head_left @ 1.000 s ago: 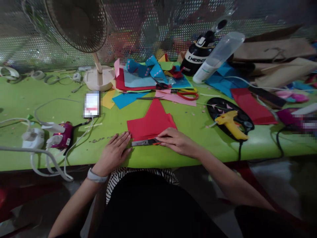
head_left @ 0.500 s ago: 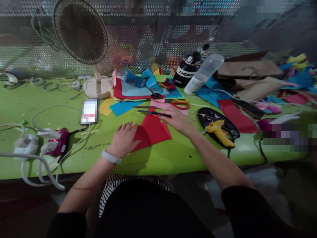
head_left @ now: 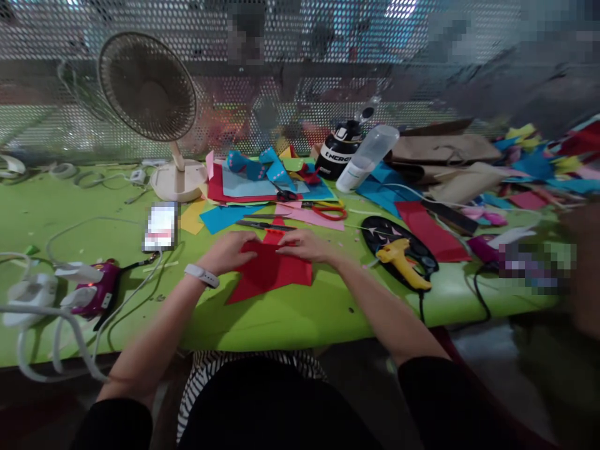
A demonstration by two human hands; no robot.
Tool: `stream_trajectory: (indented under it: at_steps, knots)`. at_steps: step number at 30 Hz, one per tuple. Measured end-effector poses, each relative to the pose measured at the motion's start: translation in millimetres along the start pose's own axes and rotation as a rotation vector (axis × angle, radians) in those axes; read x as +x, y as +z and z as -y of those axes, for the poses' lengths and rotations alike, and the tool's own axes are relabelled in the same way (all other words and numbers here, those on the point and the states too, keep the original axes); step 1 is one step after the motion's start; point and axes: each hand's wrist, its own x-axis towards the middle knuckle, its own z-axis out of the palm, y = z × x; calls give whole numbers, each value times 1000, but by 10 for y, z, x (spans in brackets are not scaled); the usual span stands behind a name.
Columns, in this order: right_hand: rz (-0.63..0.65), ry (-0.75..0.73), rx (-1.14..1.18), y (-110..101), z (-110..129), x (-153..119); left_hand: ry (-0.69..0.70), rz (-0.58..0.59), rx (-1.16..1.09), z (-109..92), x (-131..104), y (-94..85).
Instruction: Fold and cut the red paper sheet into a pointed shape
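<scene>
Red paper sheets lie on the green table straight in front of me. My left hand, a white band on its wrist, grips the sheets' upper left edge. My right hand lies on the upper right part, with its fingers curled at the top edge. Just beyond the paper a utility knife lies loose on the table, with neither hand touching it. The view is blurred, so finger detail is hard to read.
Red-handled scissors and coloured paper lie behind. A yellow glue gun rests on a black oval tray to the right. A fan, a phone and a power strip with cables are on the left. Bottles stand at the back.
My right hand has laid the utility knife down beyond the paper and come back onto the red sheets. My left hand moved up to their top edge. The camera tilted up.
</scene>
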Motion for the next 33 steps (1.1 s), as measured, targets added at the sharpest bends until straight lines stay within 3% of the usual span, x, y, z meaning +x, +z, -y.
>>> stream_trajectory:
  at_steps: [3,5,7,9,12,16,19,22,25,26,30,33]
  knots:
    - [-153,109,52,-193,-121,42,-81,-378,16,49,-44,17]
    - [-338,221,109,-351,-287,127,-120,-519,67,62,-88,105]
    - [-573,446,218,-505,-466,240,-53,-417,95,49,-135,230]
    - [-682,537,222,-632,-611,362,51,-192,129,15,-180,361]
    - [-739,543,144,-751,-704,513,196,64,178,-31,-241,515]
    - [-812,414,-48,-720,-555,525,240,124,231,-56,-303,571]
    - [-741,216,-170,-465,-273,311,217,108,205,-86,-324,494]
    - [-473,17,-213,-49,43,-56,131,89,125,-104,-311,389]
    - [-86,-253,-439,336,265,-405,60,-18,-52,-63,-269,341]
    - [-36,-289,-490,430,304,-484,35,-64,-130,-36,-253,344]
    - [-62,-388,-652,629,323,-586,-156,-176,-441,85,-199,415]
    - [-83,-518,-715,654,297,-555,-291,-144,-674,135,-175,448]
